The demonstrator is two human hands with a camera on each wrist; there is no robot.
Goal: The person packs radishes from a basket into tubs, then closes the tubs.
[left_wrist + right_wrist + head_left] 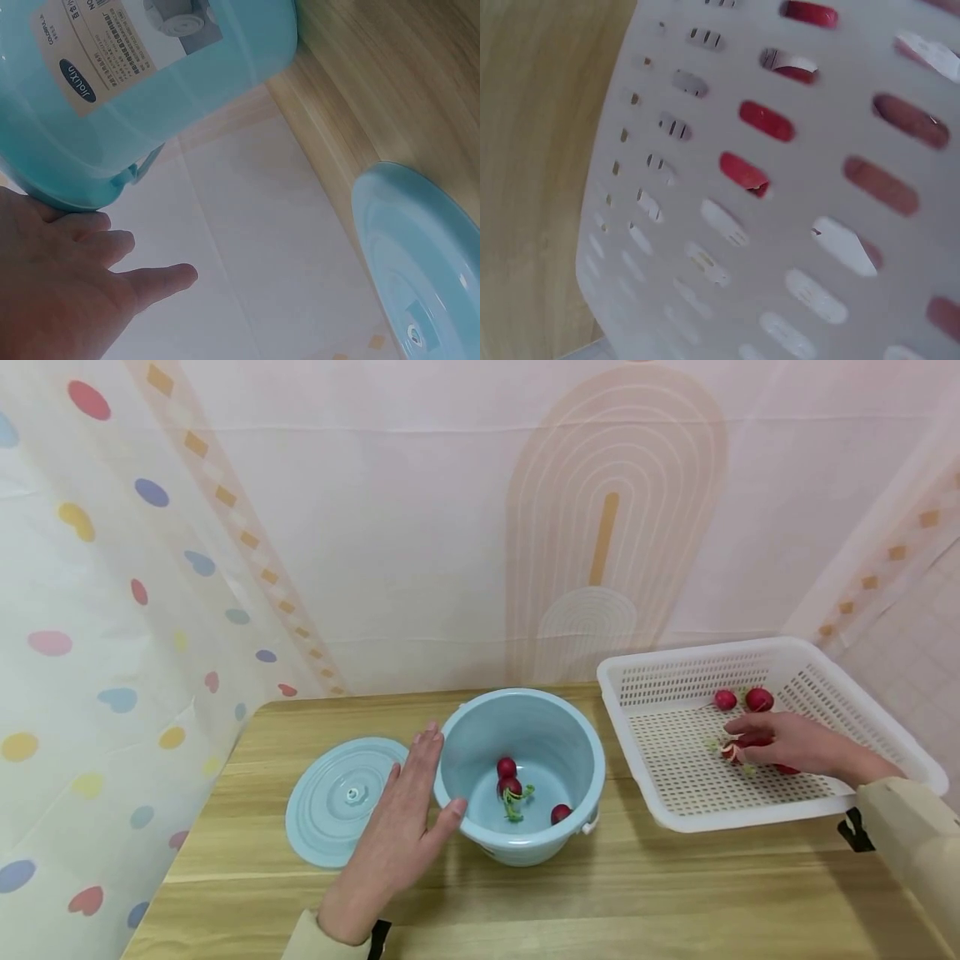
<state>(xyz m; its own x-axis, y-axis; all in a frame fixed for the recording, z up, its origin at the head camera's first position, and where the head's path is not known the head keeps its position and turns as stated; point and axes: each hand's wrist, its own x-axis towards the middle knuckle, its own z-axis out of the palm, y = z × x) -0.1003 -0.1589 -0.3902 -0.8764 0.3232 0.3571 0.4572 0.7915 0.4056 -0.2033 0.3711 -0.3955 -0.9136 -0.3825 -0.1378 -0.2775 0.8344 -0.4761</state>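
A light blue bucket (480, 735) stands mid-table with several red radishes (507, 767) inside, one trailing green stems. My left hand (401, 810) is at the bucket's left rim, its fingers straight. The left wrist view shows its fingertips right at the rim of the labelled bucket (150, 97). My right hand (798, 743) reaches into a white plastic basket (645, 777) and grips a radish (730, 752) between thumb and fingers. Other radishes (759, 699) lie around it in the basket. The right wrist view looks through the slotted basket wall (705, 285), which mostly hides that hand.
A round blue lid (318, 810) with a small knob lies on the wooden table (570, 910), left of the bucket. A patterned curtain (420, 527) hangs behind the table and along its left side. The basket's raised rim runs beneath the right forearm.
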